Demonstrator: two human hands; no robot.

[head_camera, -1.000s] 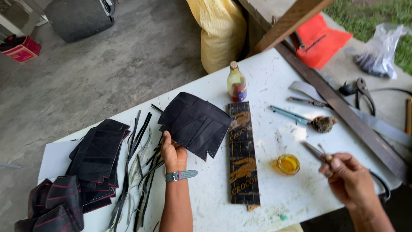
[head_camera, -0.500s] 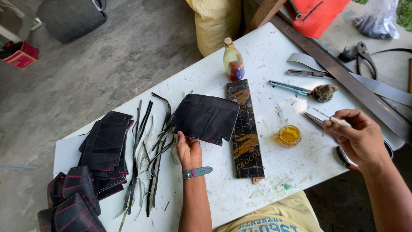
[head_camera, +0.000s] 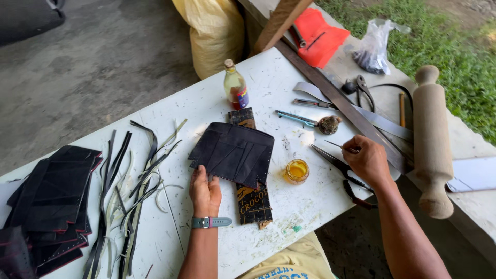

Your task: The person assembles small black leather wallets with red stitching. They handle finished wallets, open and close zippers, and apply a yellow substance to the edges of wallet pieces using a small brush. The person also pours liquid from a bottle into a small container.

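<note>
Your left hand (head_camera: 205, 194) pins the black leather panel (head_camera: 233, 153); your right hand (head_camera: 368, 159) pinches a thin needle-like tool (head_camera: 337, 146). A careless reach may tip the glue jar (head_camera: 297, 171) just right of the panel.

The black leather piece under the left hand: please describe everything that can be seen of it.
The black leather piece is flat, dark and matte, built of overlapping panels with angled seams. A row of small stitch holes runs along its right edge. It lies on the white table, partly over a dark board. The left hand touches its lower left edge.

a scuffed white table (head_camera: 217, 108) carries black leather pieces (head_camera: 57, 196), thin strips (head_camera: 129, 181), a bottle (head_camera: 235, 85), a small jar (head_camera: 297, 171) and scissors (head_camera: 338, 168).
</note>
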